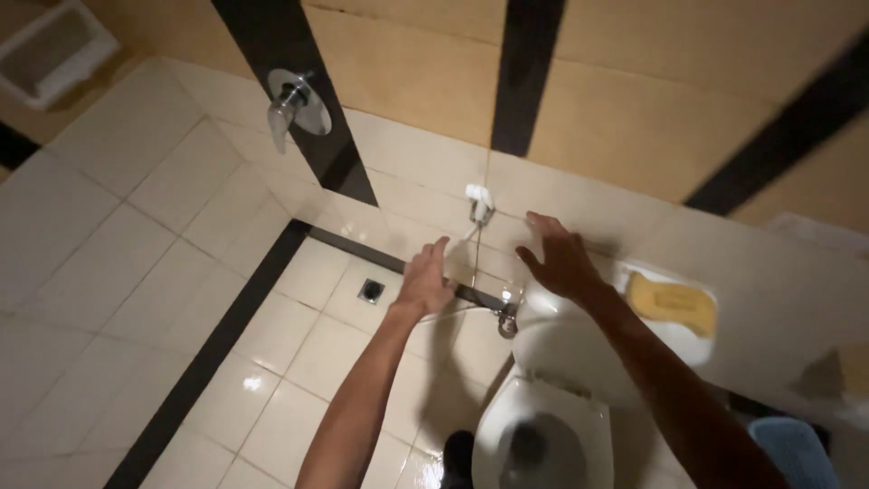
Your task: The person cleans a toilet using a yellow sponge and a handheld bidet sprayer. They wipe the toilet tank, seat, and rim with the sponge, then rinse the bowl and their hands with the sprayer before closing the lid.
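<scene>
The toilet [543, 435] is standing at the bottom, its raised lid [566, 349] leaning back toward the wall, and a sponge [674, 303] is lying on the ledge [778, 281] to the right of the lid. The sprayer [480, 204] is hanging on the wall behind the toilet, between the left hand [425, 276] and the right hand [561, 263]. The floor drain [370, 291] is sitting left of the left hand, and the wall valve [294, 104] is higher up on the left.

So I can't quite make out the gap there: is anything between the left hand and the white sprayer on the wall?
Nothing visible. The left hand is open, fingers pointing up toward the white sprayer in its wall holder, with only bare tile between them. The hose hangs just right of the hand, and the right hand is further right, above the toilet tank.
</scene>
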